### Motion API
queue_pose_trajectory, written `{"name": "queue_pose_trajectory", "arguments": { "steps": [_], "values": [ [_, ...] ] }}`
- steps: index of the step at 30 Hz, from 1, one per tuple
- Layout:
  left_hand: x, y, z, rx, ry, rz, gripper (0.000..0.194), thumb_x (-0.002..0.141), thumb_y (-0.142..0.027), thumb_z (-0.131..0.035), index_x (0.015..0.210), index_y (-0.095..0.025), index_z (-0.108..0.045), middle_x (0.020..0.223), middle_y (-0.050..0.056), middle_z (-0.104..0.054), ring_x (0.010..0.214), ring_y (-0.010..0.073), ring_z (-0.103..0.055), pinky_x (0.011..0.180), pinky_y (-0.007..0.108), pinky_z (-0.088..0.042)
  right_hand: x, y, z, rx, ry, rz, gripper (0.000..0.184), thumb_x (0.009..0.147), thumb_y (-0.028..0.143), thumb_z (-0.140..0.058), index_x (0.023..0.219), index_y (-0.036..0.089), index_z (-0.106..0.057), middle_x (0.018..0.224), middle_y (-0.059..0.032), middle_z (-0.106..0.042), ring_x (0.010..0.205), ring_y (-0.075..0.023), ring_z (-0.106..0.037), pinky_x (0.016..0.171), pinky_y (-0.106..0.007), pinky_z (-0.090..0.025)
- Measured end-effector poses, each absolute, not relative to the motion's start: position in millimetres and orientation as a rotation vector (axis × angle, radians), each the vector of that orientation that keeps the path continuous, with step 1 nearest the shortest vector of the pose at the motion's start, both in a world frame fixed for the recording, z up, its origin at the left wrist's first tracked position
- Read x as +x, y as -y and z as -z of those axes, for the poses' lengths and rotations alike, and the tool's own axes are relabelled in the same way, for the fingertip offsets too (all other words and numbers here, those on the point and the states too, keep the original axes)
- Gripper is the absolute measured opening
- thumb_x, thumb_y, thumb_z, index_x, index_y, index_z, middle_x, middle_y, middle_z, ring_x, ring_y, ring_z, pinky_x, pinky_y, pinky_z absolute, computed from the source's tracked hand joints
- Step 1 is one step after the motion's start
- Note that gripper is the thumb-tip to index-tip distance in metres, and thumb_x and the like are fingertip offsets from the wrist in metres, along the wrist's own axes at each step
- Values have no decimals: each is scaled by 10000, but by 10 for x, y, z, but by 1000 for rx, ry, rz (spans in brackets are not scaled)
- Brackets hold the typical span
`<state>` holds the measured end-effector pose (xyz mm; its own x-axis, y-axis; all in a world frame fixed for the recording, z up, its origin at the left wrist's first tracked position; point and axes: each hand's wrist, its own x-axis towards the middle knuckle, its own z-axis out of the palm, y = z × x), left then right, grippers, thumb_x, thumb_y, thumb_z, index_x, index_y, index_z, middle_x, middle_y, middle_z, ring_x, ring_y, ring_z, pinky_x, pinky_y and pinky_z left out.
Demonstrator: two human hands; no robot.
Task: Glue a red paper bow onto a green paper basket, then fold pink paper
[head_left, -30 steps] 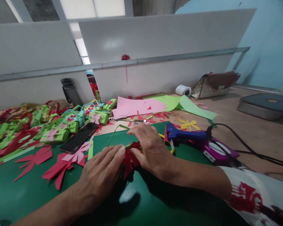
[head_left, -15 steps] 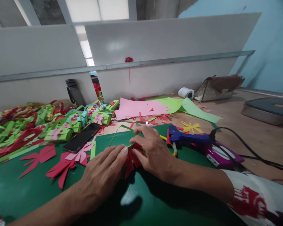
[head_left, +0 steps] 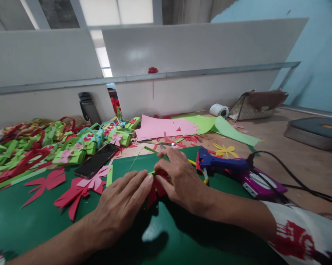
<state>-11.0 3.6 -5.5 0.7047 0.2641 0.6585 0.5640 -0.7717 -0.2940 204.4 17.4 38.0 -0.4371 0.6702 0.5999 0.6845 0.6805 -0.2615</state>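
Observation:
Both my hands meet over a red paper flower point(head_left: 157, 188) with a thin green strip, lying on the green cutting mat point(head_left: 30, 224). My left hand point(head_left: 121, 206) rests palm down, its fingertips pressed against the flower's left side. My right hand point(head_left: 182, 180) pinches the flower from the right with thumb and fingers; its index finger stretches out over the mat. Most of the flower is hidden between the hands.
A blue glue gun point(head_left: 221, 163) lies on a purple object point(head_left: 265, 184) at the right, its black cord trailing off. A phone point(head_left: 95, 165), red and pink paper bows point(head_left: 80, 187), a pile of green paper baskets point(head_left: 44, 147), pink and green sheets point(head_left: 166, 127), scissors, a tape roll and a bag surround the mat.
The view has drifted slightly, so everything sits a little lower and to the right. My hands stay pressed on the red flower, almost still.

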Motion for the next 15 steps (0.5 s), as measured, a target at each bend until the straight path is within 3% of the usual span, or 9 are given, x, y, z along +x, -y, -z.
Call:
{"name": "queue_pose_trajectory", "arguments": {
  "steps": [15],
  "values": [
    [-93,-46,57,-2431,678,833,484,905,-79,-520,1374,-95,-402,1201,149,-638,1215,245,-536,1012,372,-473,2042,-187,-366,-1039,2196,18,80,782,110,-602,837,160,-631,1031,-123,-576,1034,-276,-508,903,-451,-416]
  ]
}}
